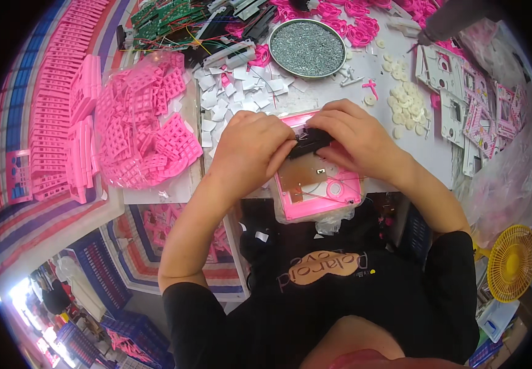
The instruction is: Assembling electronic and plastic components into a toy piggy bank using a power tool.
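Observation:
A pink plastic casing [307,208] lies in front of me at the table's near edge, with a brown circuit board [303,173] and thin wires in it. Over its far part is a black plastic part [309,142], gripped from both sides. My left hand [252,142] pinches its left end between thumb and fingers. Curled over its right end, my right hand [357,136] has its fingers closed on it. The fingers partly cover the black part, so its full shape is hidden. Clear plastic film [330,222] shows under the casing's near edge.
A round tin of small screws [307,48] stands beyond my hands. White paper squares [229,92] and bagged pink keypads [140,135] lie left; cream discs [407,104] and white panels [453,117] lie right. A dark tool [456,21] hangs at upper right. A yellow fan [512,263] is lower right.

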The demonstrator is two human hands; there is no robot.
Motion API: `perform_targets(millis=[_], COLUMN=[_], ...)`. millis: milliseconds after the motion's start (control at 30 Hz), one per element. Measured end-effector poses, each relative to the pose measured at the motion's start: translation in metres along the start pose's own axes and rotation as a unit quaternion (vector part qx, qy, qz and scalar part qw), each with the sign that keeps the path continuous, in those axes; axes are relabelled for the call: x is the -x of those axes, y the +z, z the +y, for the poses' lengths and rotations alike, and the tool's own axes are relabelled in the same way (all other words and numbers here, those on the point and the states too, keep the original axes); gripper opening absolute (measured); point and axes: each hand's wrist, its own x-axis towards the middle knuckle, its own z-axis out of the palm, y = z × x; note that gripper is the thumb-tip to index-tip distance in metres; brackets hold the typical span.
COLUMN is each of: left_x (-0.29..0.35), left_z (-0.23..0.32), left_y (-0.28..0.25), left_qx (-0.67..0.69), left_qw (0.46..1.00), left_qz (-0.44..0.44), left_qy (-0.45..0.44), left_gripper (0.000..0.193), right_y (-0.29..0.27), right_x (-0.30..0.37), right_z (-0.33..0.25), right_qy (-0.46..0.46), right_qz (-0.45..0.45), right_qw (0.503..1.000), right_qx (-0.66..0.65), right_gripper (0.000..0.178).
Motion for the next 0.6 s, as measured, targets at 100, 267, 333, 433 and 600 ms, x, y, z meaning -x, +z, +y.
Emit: perform_targets(millis=[100, 267, 333, 433, 600], left_x=[-0.008, -0.011, -0.011, -0.013, -0.028], left_z=[0.006, 0.006, 0.002, -0.001, -0.008], left_y=[-0.006, -0.009, -0.007, -0.004, -0.013], left_qx=[-0.03, -0.015, 0.004, 0.017, 0.075], left_qw=[0.999, 0.997, 0.998, 0.998, 0.985], left_qz=[-0.042, -0.063, -0.057, -0.057, -0.134], left_qy=[-0.011, -0.03, -0.038, -0.021, -0.078], left_gripper=[0.012, 0.012, 0.012, 0.013, 0.012], right_y=[-0.001, -0.006, -0.004, 0.003, -0.001], right_x=[-0.003, -0.001, 0.001, 0.002, -0.005], right_z=[0.0, -0.008, -0.007, -0.005, -0.006], right_qy=[-0.012, 0.044, 0.052, 0.049, 0.043], right_qz=[-0.005, -0.038, -0.029, -0.018, -0.056], right_qw=[1.0, 0.997, 0.997, 0.998, 0.997], right_qx=[-0.025, -0.05, -0.053, -0.037, -0.017], right_gripper=[0.055, 0.053, 0.051, 0.045, 0.042])
